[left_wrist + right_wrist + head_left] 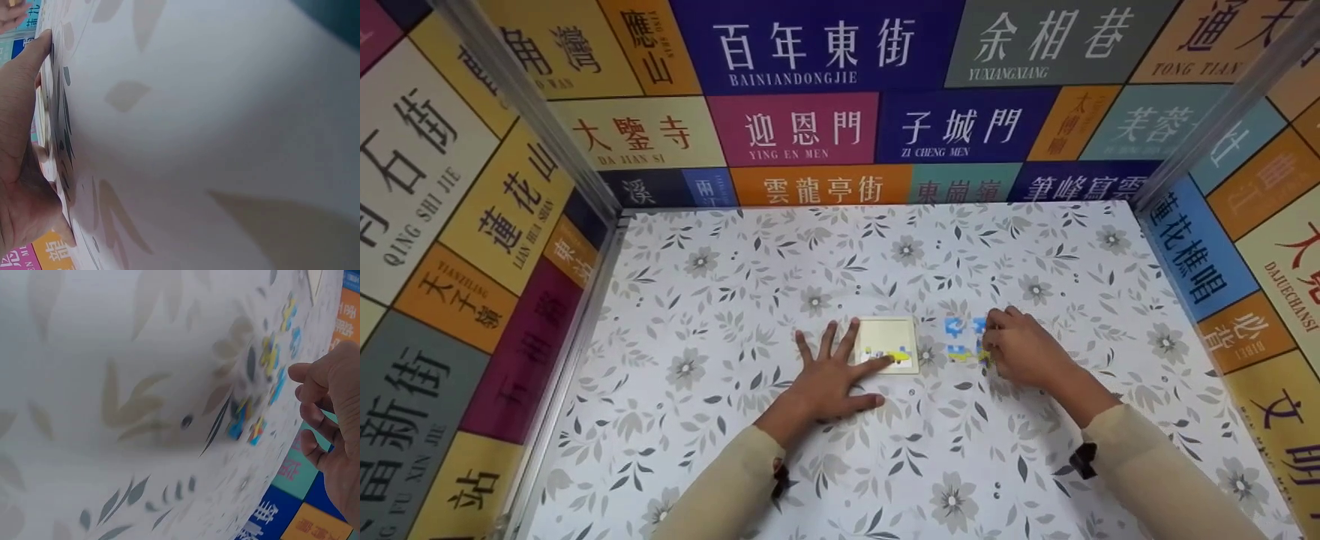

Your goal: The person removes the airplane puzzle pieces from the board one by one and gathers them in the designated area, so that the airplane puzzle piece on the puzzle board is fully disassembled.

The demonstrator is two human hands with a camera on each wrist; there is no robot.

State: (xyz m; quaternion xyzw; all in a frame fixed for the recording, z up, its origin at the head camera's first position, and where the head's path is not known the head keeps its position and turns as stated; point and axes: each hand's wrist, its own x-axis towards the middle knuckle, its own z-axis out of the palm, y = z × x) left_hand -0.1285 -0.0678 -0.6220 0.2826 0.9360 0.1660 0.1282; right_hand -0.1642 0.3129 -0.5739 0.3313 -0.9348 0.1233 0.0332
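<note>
My left hand (829, 379) lies spread on the table, palm down. Its index fingertip rests on the yellow and white puzzle pieces (898, 355) along the near edge of a shallow cream tray (885, 332), while other fingertips touch or reach the tray's left side. To the right of the tray lie several loose blue and yellow jigsaw pieces (954, 327). My right hand (1024, 351) hovers at the right of them with loosely bent fingers. The right wrist view shows this hand (340, 396) beside the loose pieces (270, 354), nothing visible between its fingers.
A white table top (952, 442) with grey flowers and leaves spreads around the tray. Panels with colourful street-name signs (802, 127) stand along the back and both sides. Metal framing (562, 360) runs along the left edge.
</note>
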